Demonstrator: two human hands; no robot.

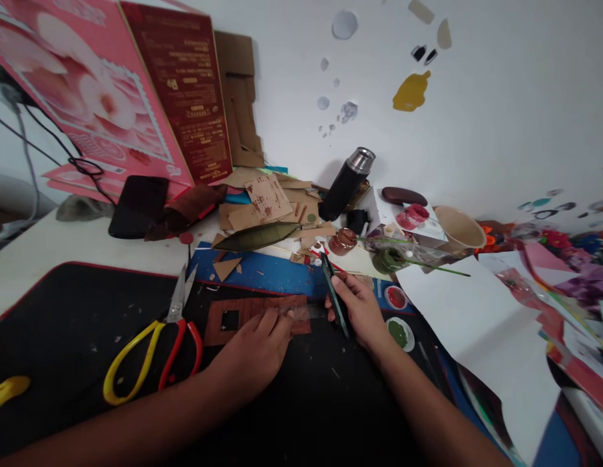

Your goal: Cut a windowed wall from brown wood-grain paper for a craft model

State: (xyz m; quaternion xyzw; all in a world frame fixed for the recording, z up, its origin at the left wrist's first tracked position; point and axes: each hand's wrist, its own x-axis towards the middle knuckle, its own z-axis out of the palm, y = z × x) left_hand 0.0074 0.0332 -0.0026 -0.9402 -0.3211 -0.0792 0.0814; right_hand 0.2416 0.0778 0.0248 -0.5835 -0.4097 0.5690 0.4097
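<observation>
On the black mat lies a flat brown wood-grain strip [259, 305] with a square hole near its left end. My left hand [259, 350] rests over its front edge, fingers closed at a clear strip [306, 312] that lies across the brown piece and juts out to the right. Whether that clear strip is tape or a ruler I cannot tell. My right hand [362, 308] is closed around a slim dark green tool, like a utility knife [334, 295], held slanted just right of the brown piece. Open scissors [172, 331] with yellow and red handles lie to the left.
Behind are cardboard scraps [267, 198], a green leaf-shaped piece [257, 236], a black thermos [347, 185] and paint jars [343, 241]. Small paint dishes [401, 333] and white paper [467, 311] lie right. A phone [138, 206] and pink box [97, 84] stand left.
</observation>
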